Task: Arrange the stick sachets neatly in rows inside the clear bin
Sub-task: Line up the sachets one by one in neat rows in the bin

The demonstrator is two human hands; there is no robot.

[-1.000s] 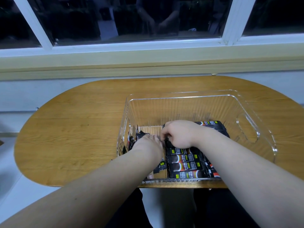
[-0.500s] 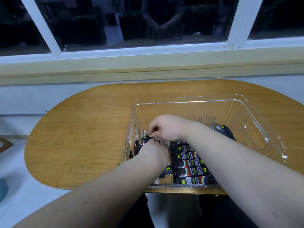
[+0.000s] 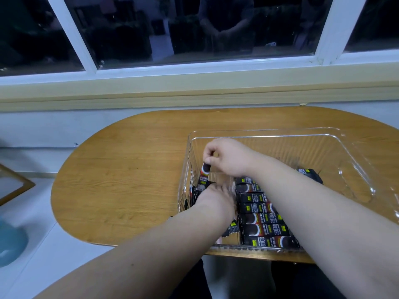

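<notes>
Window (image 3: 71, 37), white-framed, dark panes, spanning the far wall above a pale yellow ledge (image 3: 194, 91). Table (image 3: 129, 169), oval, wood-grain top, set below the ledge. Clear bin (image 3: 280, 131), rectangular, transparent, with ribbed walls and a cut-out handle in its right end; it stands on the right half of the table, its near edge at the table's near edge. Blue round object (image 3: 10, 240), on the floor at far left, partly out of view. Wood-framed pane (image 3: 15, 186), also at far left, only a corner showing. Row of stick sachets (image 3: 259, 212), black with a dark circle and yellow-green marks, laid flat and side by side on the bin floor, running from the near wall toward the middle, partly covered by the right forearm. Right hand (image 3: 226, 158), reaching across over the left part of the bin, thumb and forefinger pinching the top end of a single sachet. Left hand (image 3: 213, 197), lowered into the bin's left side just beside the row, back of the hand uppermost, fingertips down among the loose sachets; whether it grasps any of them cannot be told. Loose sachets (image 3: 198, 188), a disordered few, standing or leaning against the bin's left wall. Far sachet (image 3: 311, 174), black, lying beyond the right forearm toward the middle of the bin. Held sachet (image 3: 204, 172), hanging nearly upright, slightly tilted, near the left wall, its lower end among the loose ones.
</notes>
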